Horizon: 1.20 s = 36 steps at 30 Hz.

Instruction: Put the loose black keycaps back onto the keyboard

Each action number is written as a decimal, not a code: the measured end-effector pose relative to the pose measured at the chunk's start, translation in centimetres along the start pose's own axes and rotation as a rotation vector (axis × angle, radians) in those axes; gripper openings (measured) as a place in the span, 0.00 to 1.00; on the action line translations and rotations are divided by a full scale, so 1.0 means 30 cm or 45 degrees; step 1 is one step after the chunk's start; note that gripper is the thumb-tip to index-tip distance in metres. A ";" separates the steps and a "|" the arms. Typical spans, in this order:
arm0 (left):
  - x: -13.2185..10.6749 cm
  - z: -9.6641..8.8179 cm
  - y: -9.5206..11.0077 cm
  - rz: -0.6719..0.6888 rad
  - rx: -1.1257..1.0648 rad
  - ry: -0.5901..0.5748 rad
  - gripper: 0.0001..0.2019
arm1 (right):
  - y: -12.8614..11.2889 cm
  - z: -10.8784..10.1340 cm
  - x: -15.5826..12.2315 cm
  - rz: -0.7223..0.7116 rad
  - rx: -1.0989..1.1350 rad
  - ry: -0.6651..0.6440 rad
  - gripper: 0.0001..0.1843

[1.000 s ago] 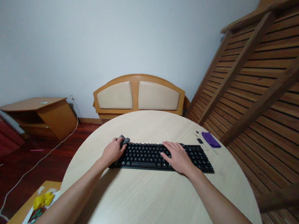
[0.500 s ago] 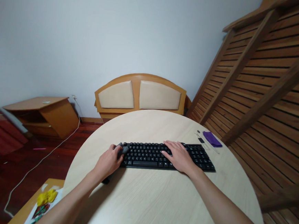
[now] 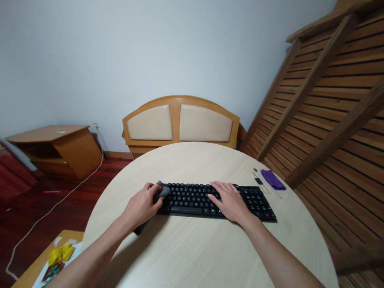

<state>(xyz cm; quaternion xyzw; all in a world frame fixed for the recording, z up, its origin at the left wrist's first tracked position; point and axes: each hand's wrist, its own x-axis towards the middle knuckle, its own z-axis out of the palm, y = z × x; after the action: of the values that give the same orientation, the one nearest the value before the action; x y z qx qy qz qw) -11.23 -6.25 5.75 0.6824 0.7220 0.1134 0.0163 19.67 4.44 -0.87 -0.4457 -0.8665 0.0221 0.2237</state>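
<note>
A black keyboard (image 3: 190, 199) lies across the round pale wooden table (image 3: 203, 260). My left hand (image 3: 140, 206) is at the keyboard's left end, closed around a dark-handled tool with a grey tip (image 3: 161, 191). The tip rests on the leftmost keys, and the handle end pokes out below my wrist. I cannot make out what kind of tool it is. My right hand (image 3: 229, 202) lies flat on the keys right of the middle, fingers stretched out and holding nothing.
A purple cloth (image 3: 273, 179) and small thin tools (image 3: 257, 179) lie at the table's right edge. A padded headboard (image 3: 180, 123) stands behind the table and a slatted wooden frame (image 3: 341, 107) leans at right. A low cabinet (image 3: 59, 147) and white cable (image 3: 57, 200) are on the floor at left.
My left hand has drawn the grey tip from the keyboard's far-left corner toward me along its left end. My right hand has stayed flat on the keys.
</note>
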 end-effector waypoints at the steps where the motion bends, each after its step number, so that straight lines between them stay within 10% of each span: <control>1: 0.025 0.002 0.013 0.005 -0.003 0.026 0.13 | -0.001 -0.001 0.000 -0.001 -0.003 0.001 0.30; 12: 0.209 0.076 0.093 -0.026 0.150 -0.009 0.16 | -0.009 -0.009 0.001 0.012 -0.002 0.006 0.28; 36: 0.005 0.070 0.039 0.023 0.152 0.002 0.12 | -0.006 0.000 0.003 0.017 -0.005 0.010 0.29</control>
<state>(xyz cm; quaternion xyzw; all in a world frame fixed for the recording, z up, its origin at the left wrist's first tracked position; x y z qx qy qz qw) -9.73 -5.75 3.94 0.6885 0.7213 0.0708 -0.0263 19.50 4.42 -0.80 -0.4519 -0.8627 0.0201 0.2261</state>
